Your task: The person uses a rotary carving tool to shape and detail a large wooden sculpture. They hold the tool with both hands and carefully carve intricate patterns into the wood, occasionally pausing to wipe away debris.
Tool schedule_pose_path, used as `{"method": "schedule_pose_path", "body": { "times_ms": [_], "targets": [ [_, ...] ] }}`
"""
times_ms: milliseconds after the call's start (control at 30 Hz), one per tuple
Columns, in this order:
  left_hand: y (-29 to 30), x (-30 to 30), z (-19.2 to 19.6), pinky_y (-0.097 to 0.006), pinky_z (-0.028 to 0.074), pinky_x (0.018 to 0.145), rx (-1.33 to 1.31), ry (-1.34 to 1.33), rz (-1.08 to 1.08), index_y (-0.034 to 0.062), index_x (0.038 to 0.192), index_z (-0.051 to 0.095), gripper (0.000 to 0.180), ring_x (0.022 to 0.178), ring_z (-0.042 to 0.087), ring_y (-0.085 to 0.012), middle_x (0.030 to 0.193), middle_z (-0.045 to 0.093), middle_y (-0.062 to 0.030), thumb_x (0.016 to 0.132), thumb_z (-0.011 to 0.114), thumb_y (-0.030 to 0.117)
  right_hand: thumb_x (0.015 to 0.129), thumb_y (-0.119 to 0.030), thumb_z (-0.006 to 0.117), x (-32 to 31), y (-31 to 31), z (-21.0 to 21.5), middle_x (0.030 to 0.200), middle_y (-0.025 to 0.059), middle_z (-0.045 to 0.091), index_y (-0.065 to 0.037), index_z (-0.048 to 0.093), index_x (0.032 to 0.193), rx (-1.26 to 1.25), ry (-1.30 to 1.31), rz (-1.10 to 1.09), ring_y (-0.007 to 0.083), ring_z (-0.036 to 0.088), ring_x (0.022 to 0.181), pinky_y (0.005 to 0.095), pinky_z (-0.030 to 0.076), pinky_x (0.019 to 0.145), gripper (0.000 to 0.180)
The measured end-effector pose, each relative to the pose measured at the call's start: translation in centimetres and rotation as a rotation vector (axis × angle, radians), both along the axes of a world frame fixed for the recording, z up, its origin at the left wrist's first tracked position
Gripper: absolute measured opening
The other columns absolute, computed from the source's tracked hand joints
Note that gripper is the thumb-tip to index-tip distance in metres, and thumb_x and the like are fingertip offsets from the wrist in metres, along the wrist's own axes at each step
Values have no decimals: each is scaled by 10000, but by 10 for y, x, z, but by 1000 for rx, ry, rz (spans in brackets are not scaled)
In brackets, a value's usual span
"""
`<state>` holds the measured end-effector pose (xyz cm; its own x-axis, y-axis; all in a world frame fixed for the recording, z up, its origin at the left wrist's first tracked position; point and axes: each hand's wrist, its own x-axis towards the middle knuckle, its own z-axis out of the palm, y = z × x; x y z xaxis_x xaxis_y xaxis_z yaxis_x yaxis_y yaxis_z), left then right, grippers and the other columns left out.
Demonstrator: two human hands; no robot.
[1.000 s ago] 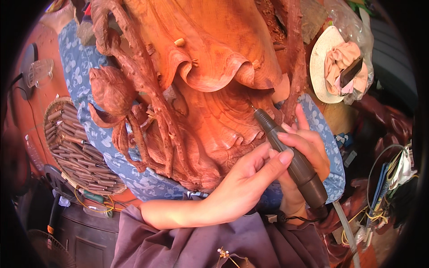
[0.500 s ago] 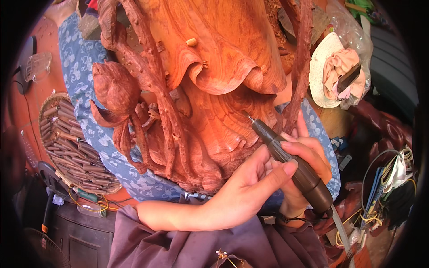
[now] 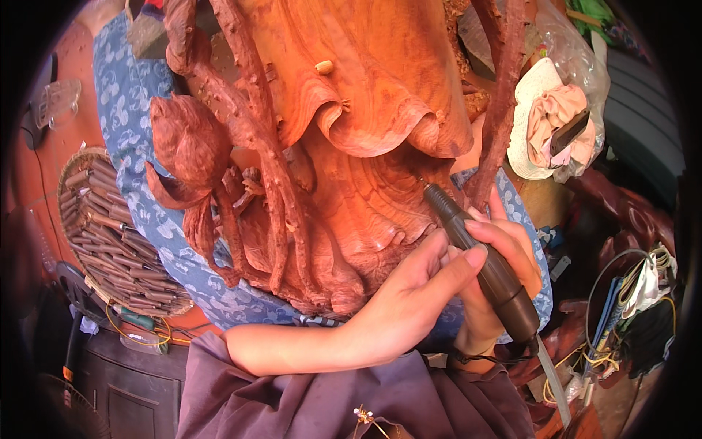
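A large reddish-brown wood carving with flowing, leaf-like folds fills the middle of the view. Gnarled carved stems and a bud shape rise on its left side. My right hand is wrapped round a dark rotary carving handpiece, which tilts up and to the left. Its thin bit points at the recess under the curled fold; whether it touches the wood I cannot tell. My left hand is closed against the handpiece from the left, thumb pressed on its barrel, some fingers hidden.
At left stands a round woven basket full of brown-handled tools. Blue patterned cloth lies under the carving. A pale hat with a peach cloth and a phone sits at upper right. Cords and cables bunch at lower right.
The handpiece's tip has shifted slightly right and up along the recess, its rear end a little left. Both hands keep their grip. The view has shifted slightly.
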<state>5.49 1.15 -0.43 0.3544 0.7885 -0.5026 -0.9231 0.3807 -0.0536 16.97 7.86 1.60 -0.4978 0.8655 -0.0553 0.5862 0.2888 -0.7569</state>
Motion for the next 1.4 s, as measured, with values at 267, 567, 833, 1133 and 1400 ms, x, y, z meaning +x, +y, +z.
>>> {"method": "schedule_pose_path", "body": {
  "times_ms": [267, 567, 833, 1133, 1400],
  "targets": [
    [1, -3, -1, -248, 360, 951, -26, -18, 27, 17, 1213, 487, 285, 1016, 455, -62, 1033, 532, -4, 1040, 486, 243, 776, -325, 797, 0, -2, -8, 947, 136, 670, 6, 696, 1047, 51, 25, -4, 288, 674, 939, 590, 420, 1035, 440],
    [-7, 1, 2, -260, 376, 956, -7, 16, -22, 4, 1285, 447, 347, 1063, 467, -77, 1090, 543, -29, 1036, 485, 242, 746, -217, 803, 6, -8, -10, 918, 151, 659, 10, 691, 1018, 43, 94, 15, 267, 665, 912, 617, 394, 1050, 372],
    [-14, -2, 5, -316, 462, 938, 12, 119, -140, 39, 1425, 324, 465, 1090, 562, -146, 1214, 542, -73, 1043, 447, 275, 746, -138, 810, 14, -18, -21, 951, 139, 650, -6, 702, 1044, 95, 191, 30, 263, 668, 940, 625, 415, 1037, 343],
    [-14, -9, 5, -355, 454, 961, -81, 41, -160, 33, 1416, 338, 456, 1106, 568, -185, 1198, 556, -99, 1042, 414, 283, 760, -156, 801, 6, -27, -27, 949, 135, 629, -3, 715, 1041, 205, 154, -8, 278, 667, 987, 581, 468, 1012, 331],
    [-24, -15, 12, -340, 439, 961, -103, 66, -152, 8, 1362, 386, 407, 1099, 568, -174, 1185, 568, -103, 1040, 421, 255, 756, -156, 810, 3, -35, -28, 946, 118, 614, -21, 731, 1018, 236, 193, -10, 281, 667, 990, 578, 458, 1028, 305]
  ]
}}
